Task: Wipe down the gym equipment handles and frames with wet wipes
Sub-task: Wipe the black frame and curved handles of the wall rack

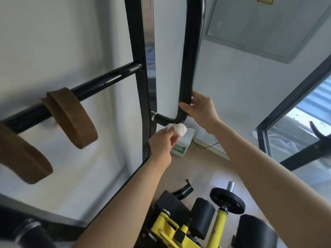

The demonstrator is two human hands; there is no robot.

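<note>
Both arms reach up and forward. Left hand (162, 143) pinches a crumpled white wet wipe (178, 129), pressing it against the underside of the curved black padded handle (186, 97). Right hand (199, 109) curls around that handle's bend, thumb in front.

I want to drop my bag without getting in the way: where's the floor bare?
The floor is bare between the white box by the wall and the yellow machine, apart from a black strap near the machine and a thin cable by the box. Crowded: around the machine's rollers and weight plate.
</note>
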